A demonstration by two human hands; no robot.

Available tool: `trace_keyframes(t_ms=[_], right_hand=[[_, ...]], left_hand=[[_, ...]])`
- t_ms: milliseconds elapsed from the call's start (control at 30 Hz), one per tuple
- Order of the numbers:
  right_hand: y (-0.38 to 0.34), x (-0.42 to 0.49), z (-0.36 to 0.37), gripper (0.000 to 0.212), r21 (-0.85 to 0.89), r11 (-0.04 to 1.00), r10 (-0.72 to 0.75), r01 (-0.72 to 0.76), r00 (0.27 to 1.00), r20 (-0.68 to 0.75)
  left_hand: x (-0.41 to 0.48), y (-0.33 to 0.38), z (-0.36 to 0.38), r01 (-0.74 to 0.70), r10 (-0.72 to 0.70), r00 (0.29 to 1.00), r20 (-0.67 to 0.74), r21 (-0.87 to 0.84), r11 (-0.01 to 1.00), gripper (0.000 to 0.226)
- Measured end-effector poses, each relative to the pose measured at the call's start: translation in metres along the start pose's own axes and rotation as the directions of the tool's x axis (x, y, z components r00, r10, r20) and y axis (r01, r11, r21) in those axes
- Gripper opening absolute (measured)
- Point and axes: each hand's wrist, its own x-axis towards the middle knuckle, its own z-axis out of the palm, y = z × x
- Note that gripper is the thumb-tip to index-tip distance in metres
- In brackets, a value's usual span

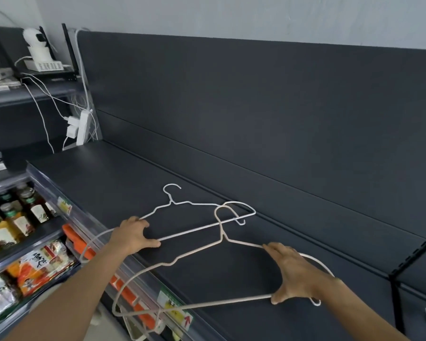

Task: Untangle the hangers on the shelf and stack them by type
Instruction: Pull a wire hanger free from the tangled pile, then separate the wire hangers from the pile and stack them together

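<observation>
While left hand (133, 236) grips white hanger (171, 202), right hand (294, 274) grips beige hanger (222, 238).

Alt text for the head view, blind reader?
Two hands each hold a wire hanger on a dark shelf: left hand on the white hanger, right hand on the beige hanger, whose hook crosses the white one's bar. Groceries sit lower left.

I'm looking at a shop aisle. The dark metal shelf (207, 168) has a tall back panel (256, 94) and a clear price rail (89, 232) along its near edge with 2 paper price labels (64, 205). Lower left shelves hold labelled bottles (20, 217) and bagged snacks (42, 264). A white security camera (35, 38) sits far left.
</observation>
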Motion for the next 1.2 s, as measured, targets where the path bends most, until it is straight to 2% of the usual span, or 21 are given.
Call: trace_keyframes(t_ms=[67, 133, 233, 300, 400, 467, 533, 700, 900, 1100, 1200], right_hand=[[-0.008, 0.012, -0.002, 0.115, -0.019, 1.000, -0.004, 0.004, 1.000, 0.001], [-0.012, 0.022, -0.004, 0.113, -0.046, 0.999, -0.004, 0.004, 1.000, 0.007], [-0.014, 0.031, -0.005, 0.115, -0.042, 0.999, 0.006, -0.005, 1.000, 0.017], [-0.013, 0.030, -0.003, 0.115, -0.029, 0.999, 0.014, -0.013, 1.000, 0.009], [-0.008, 0.019, 0.001, 0.116, -0.028, 0.999, 0.019, -0.019, 1.000, 0.005], [0.000, 0.007, 0.005, 0.116, -0.032, 0.999, 0.030, -0.029, 0.999, 0.022], [0.009, -0.005, 0.008, 0.117, -0.025, 0.998, 0.055, -0.054, 0.998, 0.039], [0.014, -0.016, 0.007, 0.115, -0.050, 0.995, 0.093, -0.089, 0.994, 0.064], [0.010, -0.020, 0.011, 0.113, -0.046, 0.992, 0.124, -0.119, 0.983, 0.134], [0.008, -0.024, 0.012, 0.106, -0.038, 0.988, 0.153, -0.151, 0.987, 0.057], [0.007, -0.041, 0.014, 0.099, -0.040, 0.988, 0.151, -0.150, 0.989, -0.002]], left_hand=[[0.004, -0.003, 0.001, 0.048, -0.052, 0.997, -0.052, -0.074, 0.996, 0.068], [0.002, 0.002, 0.003, 0.024, -0.035, 0.994, -0.101, -0.110, 0.994, 0.062], [-0.017, 0.026, 0.004, -0.180, 0.158, 0.976, -0.150, -0.145, 0.973, 0.054], [-0.041, 0.044, 0.007, -0.327, 0.313, 0.944, -0.105, -0.171, 0.929, 0.059], [-0.079, 0.067, 0.015, -0.408, 0.422, 0.902, 0.088, -0.138, 0.902, 0.088], [-0.096, 0.077, 0.023, -0.439, 0.434, 0.879, 0.197, -0.019, 0.898, 0.104], [-0.103, 0.083, 0.031, -0.462, 0.442, 0.867, 0.230, 0.038, 0.886, 0.107], [-0.104, 0.097, 0.036, -0.507, 0.484, 0.843, 0.236, 0.041, 0.861, 0.104], [-0.107, 0.096, 0.039, -0.494, 0.471, 0.851, 0.230, 0.047, 0.868, 0.090], [-0.107, 0.099, 0.039, -0.469, 0.452, 0.871, 0.193, 0.052, 0.882, 0.088], [-0.110, 0.101, 0.041, -0.470, 0.455, 0.880, 0.135, 0.107, 0.876, 0.077]])
